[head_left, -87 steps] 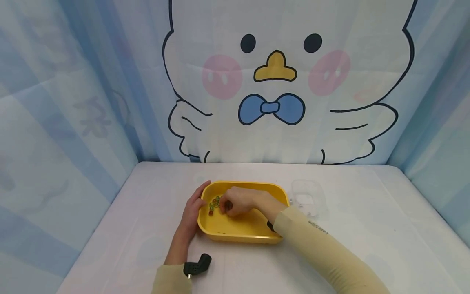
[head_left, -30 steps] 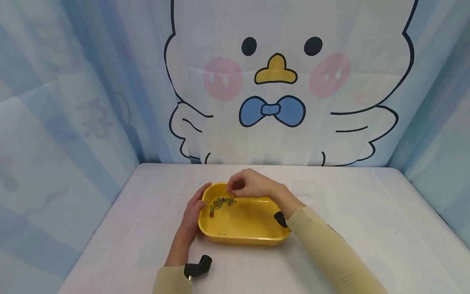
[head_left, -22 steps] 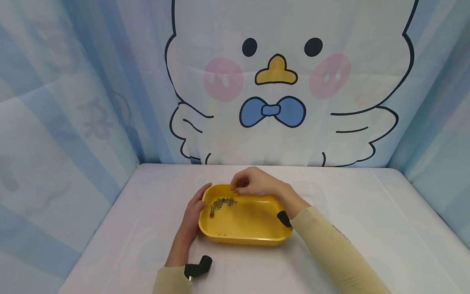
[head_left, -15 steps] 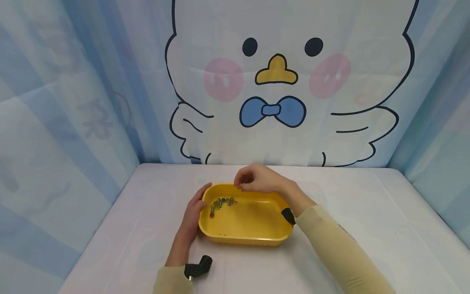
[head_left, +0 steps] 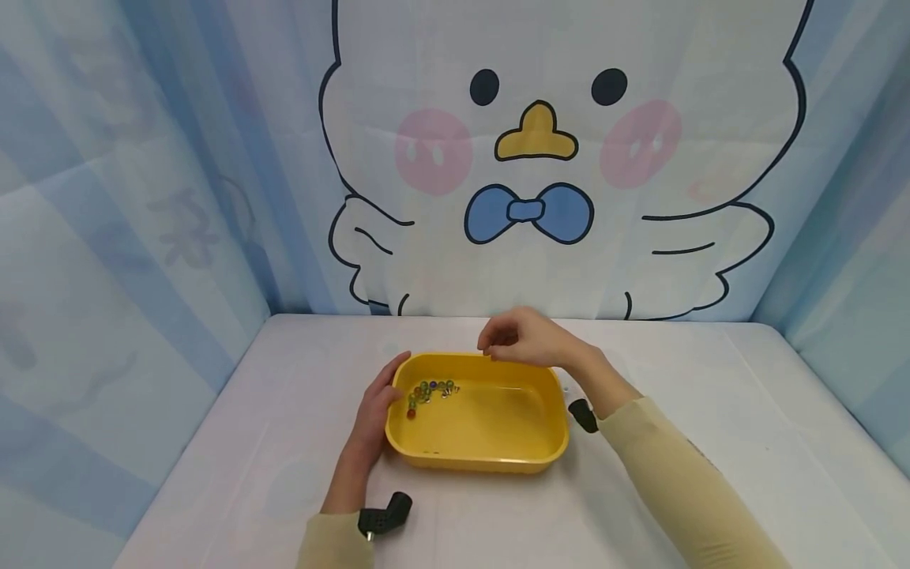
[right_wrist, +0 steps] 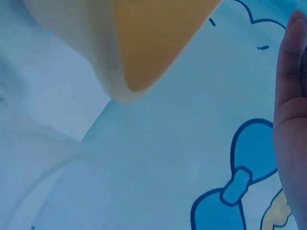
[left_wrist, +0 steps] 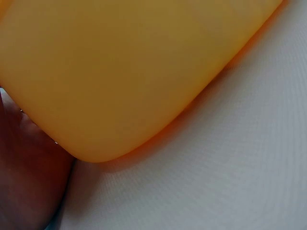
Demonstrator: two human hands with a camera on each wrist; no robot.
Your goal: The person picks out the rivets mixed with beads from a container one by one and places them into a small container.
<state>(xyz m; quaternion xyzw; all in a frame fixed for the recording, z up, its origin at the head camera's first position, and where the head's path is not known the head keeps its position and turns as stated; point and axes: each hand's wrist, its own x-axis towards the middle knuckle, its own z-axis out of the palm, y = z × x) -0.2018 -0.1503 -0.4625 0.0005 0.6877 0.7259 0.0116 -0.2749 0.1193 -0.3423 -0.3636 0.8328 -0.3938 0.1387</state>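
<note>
A yellow plastic tray (head_left: 490, 419) lies on the white table. My left hand (head_left: 373, 415) grips its left end, thumb over the rim and fingers along the outer side. Inside, at the left, several glass marbles (head_left: 419, 391) form a loose curved row. Small shiny metallic bits (head_left: 448, 392) lie at the right end of that row. My right hand (head_left: 529, 338) hovers over the tray's far rim with bent fingers. Its fingertips are too small to show whether something is pinched. In the right wrist view the thumb (right_wrist: 290, 96) is at the right edge, and the other fingertips are not visible.
A clear see-through container (right_wrist: 62, 165) shows faintly in the right wrist view, right of the tray. The white table (head_left: 284, 450) extends around the tray. A printed curtain (head_left: 526, 276) hangs along the table's far side.
My right hand has risen from among the marbles and moved up and right to the far rim. More marbles are now uncovered. The left hand still holds the tray, which stays in place.
</note>
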